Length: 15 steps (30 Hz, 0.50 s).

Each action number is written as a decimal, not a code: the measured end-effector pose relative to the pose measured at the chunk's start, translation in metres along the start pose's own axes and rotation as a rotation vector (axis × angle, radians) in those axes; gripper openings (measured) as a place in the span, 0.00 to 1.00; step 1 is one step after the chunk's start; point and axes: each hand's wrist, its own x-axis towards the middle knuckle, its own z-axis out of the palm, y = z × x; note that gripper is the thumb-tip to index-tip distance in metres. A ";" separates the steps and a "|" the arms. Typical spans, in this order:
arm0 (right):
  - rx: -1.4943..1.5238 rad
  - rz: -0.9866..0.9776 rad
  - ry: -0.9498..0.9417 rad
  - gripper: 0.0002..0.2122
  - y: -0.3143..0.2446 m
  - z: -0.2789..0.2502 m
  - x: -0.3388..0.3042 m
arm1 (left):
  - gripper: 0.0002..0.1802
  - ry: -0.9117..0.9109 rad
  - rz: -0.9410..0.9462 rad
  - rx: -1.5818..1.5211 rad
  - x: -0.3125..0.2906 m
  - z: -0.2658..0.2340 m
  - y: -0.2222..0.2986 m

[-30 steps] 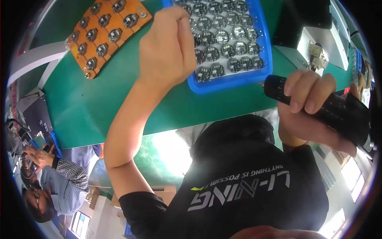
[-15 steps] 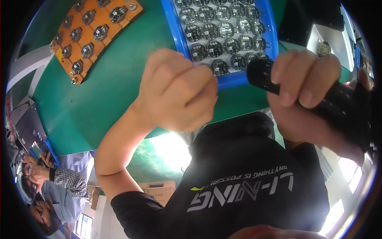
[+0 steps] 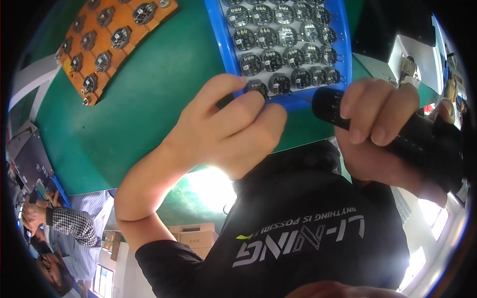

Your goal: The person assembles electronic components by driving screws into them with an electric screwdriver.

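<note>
My right hand (image 3: 380,111) is wrapped round a black electric screwdriver (image 3: 330,105), a thick cylinder with white marks round its collar. Its front end points left, close to the near edge of a blue tray (image 3: 288,102). Rows of round black circuit-board modules (image 3: 272,59) with thin metal pins stand in the tray's pale insert. My left hand (image 3: 233,126) is at the tray's near left corner, fingers curled. Beside its fingers sits one round module (image 3: 257,88), partly covered. What the fingertips pinch, if anything, is hidden.
An orange fixture board (image 3: 112,47) with similar modules in its slots lies at the far left of the green table (image 3: 114,129). At the right is a white open-sided box (image 3: 415,57) with a metal part. Another person's checked sleeve (image 3: 74,226) shows at the lower left.
My left hand has shifted slightly right and toward me, uncovering more of the tray's corner module. The screwdriver in my right hand has dropped slightly toward me.
</note>
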 end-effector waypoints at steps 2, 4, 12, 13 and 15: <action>-0.010 -0.029 0.001 0.38 0.003 -0.002 -0.001 | 0.14 0.004 -0.016 0.026 0.001 0.004 0.001; -0.019 -0.059 0.001 0.38 0.004 -0.003 -0.002 | 0.14 0.007 -0.033 0.055 0.005 0.009 0.004; 0.015 -0.014 0.141 0.42 0.001 0.016 -0.005 | 0.11 -0.019 -0.170 0.024 0.009 0.011 0.005; 0.026 -0.002 0.161 0.43 0.001 0.018 -0.006 | 0.11 -0.022 -0.174 0.030 0.008 0.011 0.005; 0.021 0.003 0.182 0.43 0.001 0.016 -0.004 | 0.09 0.011 -0.173 0.016 0.009 0.014 0.004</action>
